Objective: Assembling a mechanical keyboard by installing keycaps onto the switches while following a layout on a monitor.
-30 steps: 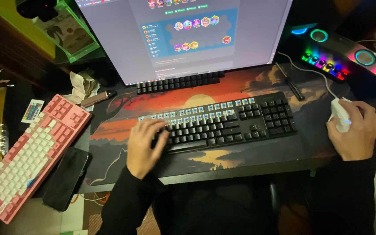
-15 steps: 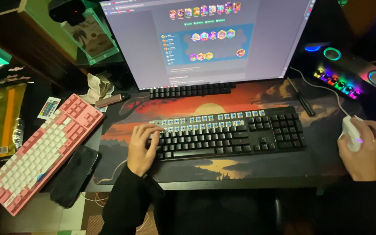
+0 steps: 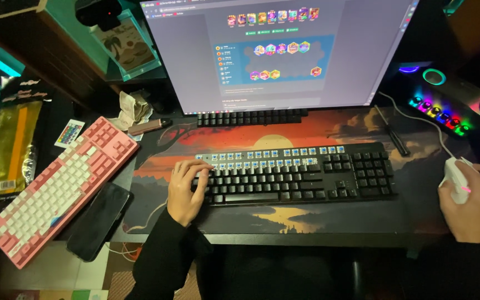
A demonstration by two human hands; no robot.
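Head view, looking down at a dark desk [image 3: 306, 240] lit by coloured lights. At twelve o'clock a big monitor [image 3: 284, 53] glows with a grey page holding rows of small round coloured icons. Below it a wide desk mat [image 3: 284, 136] printed with an orange sunset covers most of the desk. At the centre of the mat lies a black keyboard [image 3: 301, 175]; its top two rows have lost their caps and show blue switches. A strip of loose black keycaps [image 3: 251, 117] sits just under the monitor.

At nine o'clock a pink and white keyboard [image 3: 62, 189] lies tilted off the mat's left edge, with a black phone [image 3: 98, 221] flat just beside its lower end, toward seven o'clock. At two o'clock a long speaker bar [image 3: 456, 108] shows rainbow buttons and glowing rings. At ten o'clock a gold foil packet [image 3: 9, 147] lies flat, and a small white remote [image 3: 69, 133] rests between it and the pink keyboard.

Left hand [image 3: 187, 191], in a black sleeve, rests on the black keyboard's left end, fingers loosely spread and curved on the keys, gripping nothing. Right hand [image 3: 476, 203], at three o'clock, wraps over a white mouse [image 3: 455, 178], fingers curled around its back and sides. A white cable [image 3: 418, 122] runs from the mouse toward one o'clock.
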